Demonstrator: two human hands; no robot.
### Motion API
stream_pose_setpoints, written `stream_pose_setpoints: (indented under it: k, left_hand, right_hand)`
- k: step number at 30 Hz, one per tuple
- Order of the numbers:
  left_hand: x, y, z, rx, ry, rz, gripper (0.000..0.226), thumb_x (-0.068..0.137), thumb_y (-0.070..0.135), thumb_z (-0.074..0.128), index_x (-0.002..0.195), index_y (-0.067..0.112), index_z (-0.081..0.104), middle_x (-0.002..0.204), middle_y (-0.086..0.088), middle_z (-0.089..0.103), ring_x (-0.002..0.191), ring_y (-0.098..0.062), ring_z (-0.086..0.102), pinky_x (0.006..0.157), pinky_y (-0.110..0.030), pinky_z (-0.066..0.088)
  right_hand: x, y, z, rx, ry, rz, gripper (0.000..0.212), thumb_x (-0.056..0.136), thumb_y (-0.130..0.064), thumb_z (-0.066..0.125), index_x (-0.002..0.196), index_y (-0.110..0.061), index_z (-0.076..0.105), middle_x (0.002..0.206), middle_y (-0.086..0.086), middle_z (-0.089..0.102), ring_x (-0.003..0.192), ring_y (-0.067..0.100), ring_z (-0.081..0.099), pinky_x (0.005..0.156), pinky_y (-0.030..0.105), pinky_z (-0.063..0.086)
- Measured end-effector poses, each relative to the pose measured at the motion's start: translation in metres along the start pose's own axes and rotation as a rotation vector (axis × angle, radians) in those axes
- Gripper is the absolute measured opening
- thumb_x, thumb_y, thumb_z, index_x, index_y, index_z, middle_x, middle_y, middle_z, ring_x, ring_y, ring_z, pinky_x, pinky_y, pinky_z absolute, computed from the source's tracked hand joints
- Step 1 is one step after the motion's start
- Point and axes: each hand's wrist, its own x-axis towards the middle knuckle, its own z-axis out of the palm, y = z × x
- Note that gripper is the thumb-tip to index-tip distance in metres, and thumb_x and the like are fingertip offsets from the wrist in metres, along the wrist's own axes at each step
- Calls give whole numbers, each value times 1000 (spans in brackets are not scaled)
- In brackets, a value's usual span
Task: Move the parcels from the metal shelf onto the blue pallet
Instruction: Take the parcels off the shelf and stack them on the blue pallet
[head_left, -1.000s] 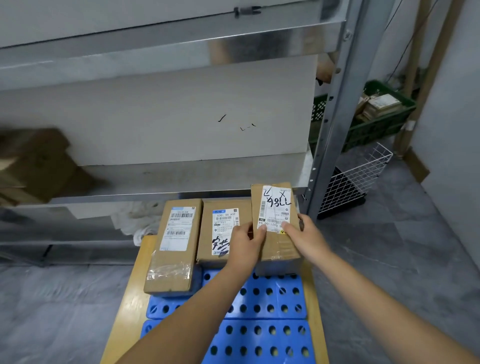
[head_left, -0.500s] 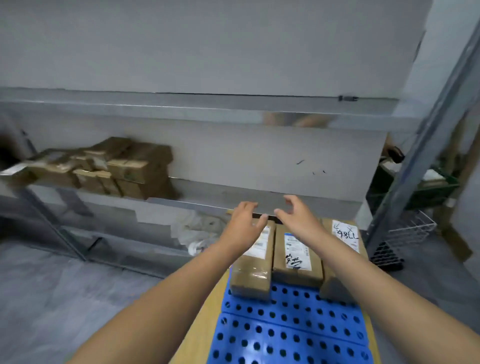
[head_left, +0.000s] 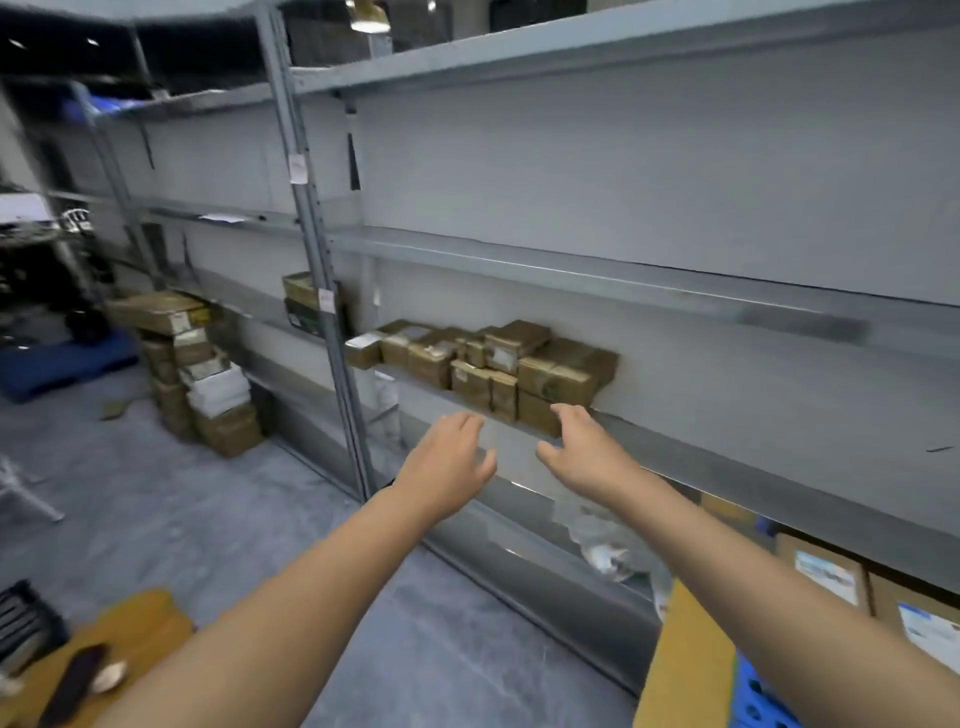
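On the middle board of the metal shelf (head_left: 779, 493), a cluster of brown parcels (head_left: 483, 364) sits back against the wall. Its long axis runs along the board, and it is stacked two high at the right end. Both hands are stretched toward it and hold nothing. The left hand (head_left: 447, 470) has its fingers loosely spread. So does the right hand (head_left: 584, 452), whose fingertips are at the lowest parcel; whether they touch it I cannot tell. At the lower right a corner of the blue pallet (head_left: 753, 696) shows, with two labelled boxes (head_left: 831, 571) just beyond it, labels up.
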Motion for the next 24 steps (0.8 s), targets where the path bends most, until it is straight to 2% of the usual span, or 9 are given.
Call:
stream_pose_setpoints:
  k: [4,8,15,19,24]
  left_hand:
    - [-3,-48,-18,-19,35,-52,52,98,34,48,143,7,41,143,-7,46,133,-22,40,111,-33,30]
    - [8,-78,-20,-43,70,-67,56,98,35,48,146,9,36,147,-5,42,135,-20,38,113,-33,30]
    - [61,-130,-10,-39,68,-76,60,97,38,48,148,12,32,149,-3,39,137,-18,34,114,-34,28]
    - [109,-164,0,-34,44,-64,62,97,39,48,149,13,30,151,-2,36,139,-16,32,115,-32,27]
    - [161,-201,17,-40,-2,-54,61,97,41,47,149,15,30,151,-1,35,140,-16,32,116,-34,27]
  right_hand:
    - [20,-47,27,-47,-24,-56,64,93,-36,49,148,-11,26,151,8,32,137,24,34,110,41,34]
    - [46,-69,40,-77,-27,-53,65,93,-36,50,148,-11,25,151,7,32,138,24,34,110,41,34]
    - [117,-80,66,-92,-16,-25,55,93,-36,50,140,-11,36,141,9,42,129,27,42,103,41,40]
    - [169,-83,82,-79,31,-28,56,92,-35,52,141,-12,36,141,8,43,129,26,42,105,41,39]
    - [232,-80,94,-81,3,5,56,91,-35,52,141,-12,37,139,9,44,128,26,43,103,40,40]
